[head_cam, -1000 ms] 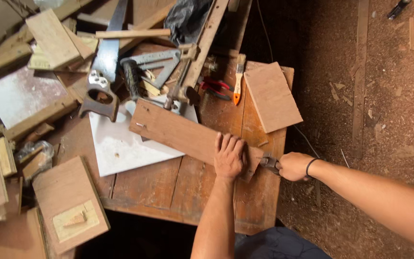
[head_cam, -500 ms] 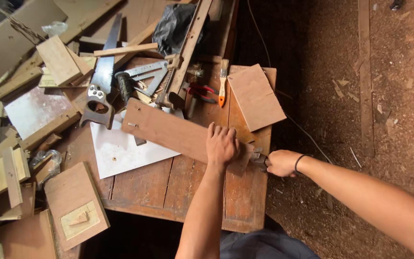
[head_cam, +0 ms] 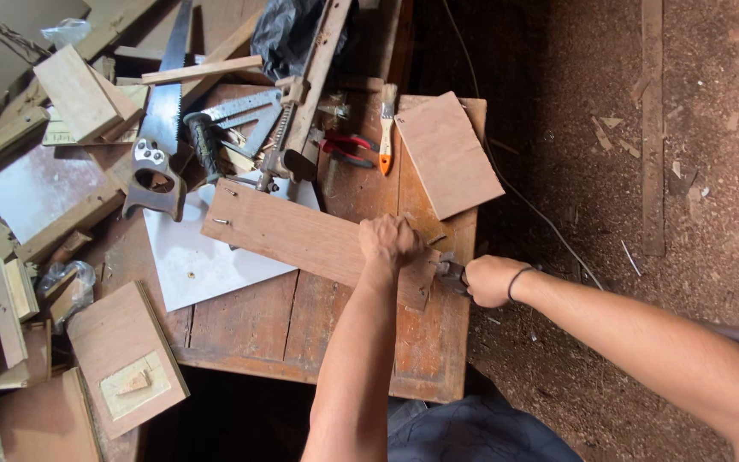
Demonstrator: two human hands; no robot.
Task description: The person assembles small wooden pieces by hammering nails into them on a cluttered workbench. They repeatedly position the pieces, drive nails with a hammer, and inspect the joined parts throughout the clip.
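Observation:
A long brown wooden board (head_cam: 288, 235) lies slanted across the wooden workbench (head_cam: 241, 325), with nails sticking out near its left end. My left hand (head_cam: 391, 242) presses down on the board's right end. My right hand (head_cam: 489, 281) is closed around a pair of pliers (head_cam: 451, 272) whose jaws meet the board's right edge. What the jaws grip is too small to see.
A square wooden panel (head_cam: 446, 154) lies at the bench's far right corner. A handsaw (head_cam: 160, 137), metal square (head_cam: 245, 107), orange-handled brush (head_cam: 386, 128), red-handled pliers (head_cam: 344, 147) and white sheet (head_cam: 198, 257) crowd the bench. Wood offcuts (head_cam: 79, 94) pile at left; sawdust floor (head_cam: 626, 171) at right.
The view has shifted slightly. Both hands stay at the board's right end, the left pressing down and the right working the pliers at the edge.

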